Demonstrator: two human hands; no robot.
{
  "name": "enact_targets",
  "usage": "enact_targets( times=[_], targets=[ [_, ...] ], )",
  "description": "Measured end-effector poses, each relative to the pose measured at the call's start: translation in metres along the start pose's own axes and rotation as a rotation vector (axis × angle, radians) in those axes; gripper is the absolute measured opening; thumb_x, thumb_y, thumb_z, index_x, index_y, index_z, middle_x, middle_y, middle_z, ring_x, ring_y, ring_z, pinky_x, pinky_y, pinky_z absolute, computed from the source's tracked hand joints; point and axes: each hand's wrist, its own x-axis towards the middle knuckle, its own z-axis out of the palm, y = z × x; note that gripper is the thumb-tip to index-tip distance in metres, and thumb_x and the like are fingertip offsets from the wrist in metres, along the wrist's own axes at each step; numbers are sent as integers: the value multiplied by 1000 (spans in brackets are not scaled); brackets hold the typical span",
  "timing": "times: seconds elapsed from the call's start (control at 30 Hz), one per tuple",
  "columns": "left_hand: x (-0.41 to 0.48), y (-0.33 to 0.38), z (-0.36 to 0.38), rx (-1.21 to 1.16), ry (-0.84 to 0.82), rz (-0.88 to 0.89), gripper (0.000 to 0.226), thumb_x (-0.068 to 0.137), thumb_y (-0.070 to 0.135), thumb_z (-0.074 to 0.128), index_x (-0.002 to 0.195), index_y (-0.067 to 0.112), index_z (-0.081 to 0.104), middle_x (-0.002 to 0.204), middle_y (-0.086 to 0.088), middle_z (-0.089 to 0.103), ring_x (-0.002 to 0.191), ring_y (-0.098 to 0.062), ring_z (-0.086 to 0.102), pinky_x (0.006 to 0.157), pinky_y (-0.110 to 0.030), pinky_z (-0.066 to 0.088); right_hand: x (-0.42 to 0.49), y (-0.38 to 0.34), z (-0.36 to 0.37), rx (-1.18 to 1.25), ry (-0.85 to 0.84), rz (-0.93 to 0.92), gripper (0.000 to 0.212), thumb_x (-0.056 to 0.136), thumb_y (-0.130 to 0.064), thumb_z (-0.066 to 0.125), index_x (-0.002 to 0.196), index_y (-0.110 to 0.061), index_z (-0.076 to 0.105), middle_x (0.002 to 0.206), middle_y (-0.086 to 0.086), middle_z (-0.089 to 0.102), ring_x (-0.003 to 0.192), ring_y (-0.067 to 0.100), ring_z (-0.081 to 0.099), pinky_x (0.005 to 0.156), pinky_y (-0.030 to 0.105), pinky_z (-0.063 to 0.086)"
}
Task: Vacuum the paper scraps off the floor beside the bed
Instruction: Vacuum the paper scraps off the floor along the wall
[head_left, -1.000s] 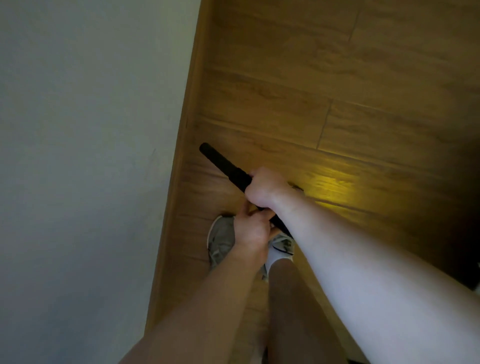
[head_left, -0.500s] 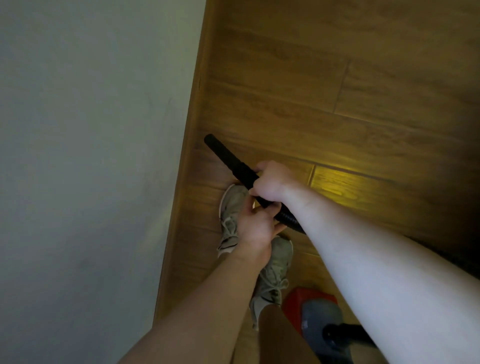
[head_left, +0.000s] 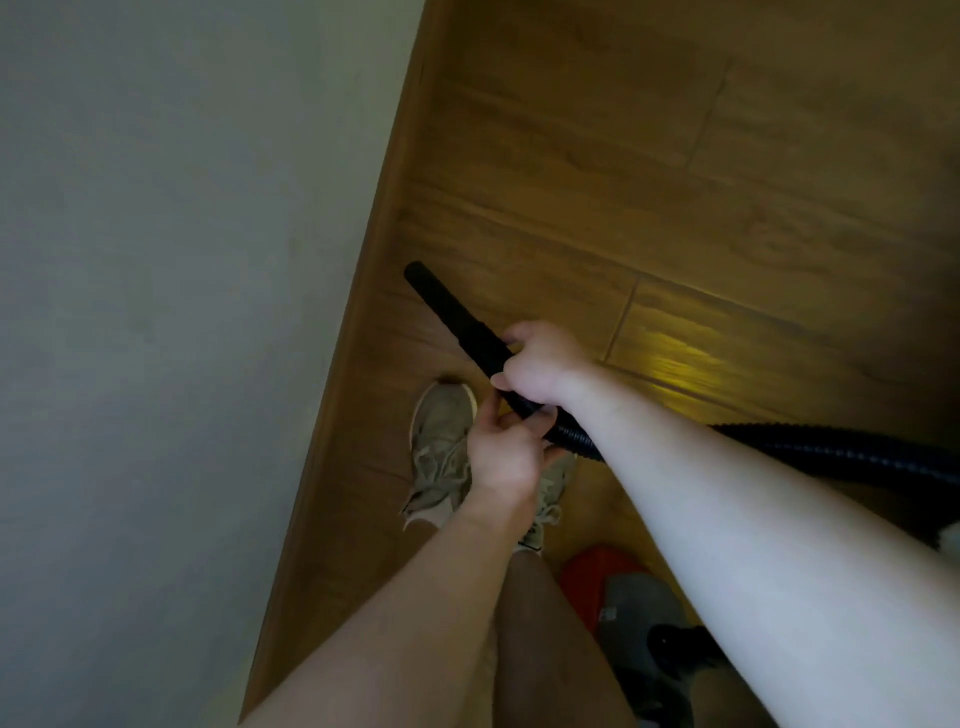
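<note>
A black vacuum nozzle tube (head_left: 452, 317) points up and left over the wooden floor (head_left: 649, 171), its tip close to the skirting. My right hand (head_left: 540, 364) grips the tube where it meets the ribbed black hose (head_left: 841, 452), which runs off to the right. My left hand (head_left: 501, 457) holds the tube's underside just below the right hand. The red and grey vacuum body (head_left: 623, 608) sits on the floor by my legs at the bottom. No paper scraps show in this view.
A pale wall (head_left: 171, 312) fills the left side, edged by a wooden skirting board (head_left: 363, 332). My feet in beige sneakers (head_left: 441, 447) stand under the hands. A yellowish light patch (head_left: 675, 358) lies on the floor to the right.
The view shifted back, bringing the vacuum body, the hose and both shoes into sight. Both hands kept their grip on the tube.
</note>
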Motion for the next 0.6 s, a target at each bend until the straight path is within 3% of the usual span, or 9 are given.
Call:
enact_targets(
  times=[0.13, 0.3, 0.37, 0.47, 0.6],
  targets=[
    [-6, -17, -21, -4, 30, 8, 62, 93, -3, 67, 148, 18, 45, 114, -10, 72, 99, -24, 74, 83, -41, 63, -11, 8, 26, 29, -11, -6, 40, 85, -21, 74, 124, -24, 65, 112, 3, 71, 84, 17, 59, 70, 24, 47],
    [-3, -37, -55, -11, 30, 3, 46, 92, -6, 64, 115, 34, 59, 114, -12, 73, 105, -29, 73, 91, -52, 59, -15, 15, 63, 50, -10, -13, 41, 85, -20, 73, 125, -24, 64, 115, 4, 70, 87, 17, 58, 78, 25, 50],
    [0, -46, -71, -32, 28, 1, 50, 91, -7, 65, 120, 33, 59, 116, -15, 73, 106, -32, 72, 93, -56, 57, -17, 17, 80, 48, -14, -23, 42, 86, -20, 72, 128, -23, 64, 118, 4, 69, 90, 17, 58, 78, 25, 49],
    [-3, -55, -98, -28, 23, 2, 64, 92, -7, 64, 144, 26, 50, 120, -15, 71, 107, -30, 72, 92, -53, 58, -24, 17, 109, 26, -12, -34, 43, 86, -19, 72, 128, -21, 63, 120, 5, 68, 102, 23, 63, 81, 26, 50],
    [-12, -63, -136, -32, -6, 7, 64, 93, -8, 62, 148, 23, 48, 123, -11, 70, 105, -24, 72, 85, -41, 62, -34, 17, 147, 48, 9, -23, 45, 85, -18, 72, 129, -21, 62, 121, 6, 68, 99, 22, 63, 81, 26, 50]
  ],
)
